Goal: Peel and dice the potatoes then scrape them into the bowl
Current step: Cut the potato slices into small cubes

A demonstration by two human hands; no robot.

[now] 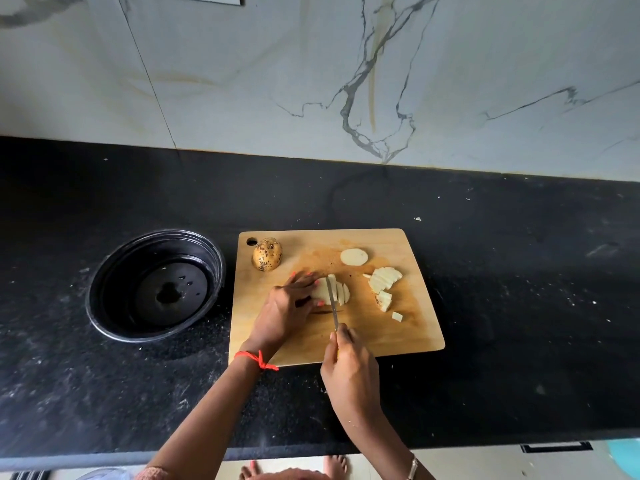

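While the left hand [291,306] steadies a peeled potato [322,289] near the middle of the wooden cutting board [398,337], its fingers are curled over the uncut end and its thumb presses the near side. The right hand [349,368] grips the handle of a knife [333,303], fingers wrapped round it; the handle itself is mostly hidden. The narrow blade stands on edge across the potato, between the uncut part and several slices [343,293] that lean just to its right.

Other potato pieces lie on the right half of the board: 1 round slice [354,256] lying flat towards the far edge, a fanned pile of cut strips [383,279] with smaller chunks below it, and 1 small cube [397,317] nearest the viewer. An unpeeled potato [267,254] with dark speckles sits at the far left corner, beside the board's hanging hole.

The black bowl [114,271] stands on the black countertop [519,271], just left of the board and not touching it. A red thread [258,358] circles the left wrist. A veined marble wall [242,81] rises behind.
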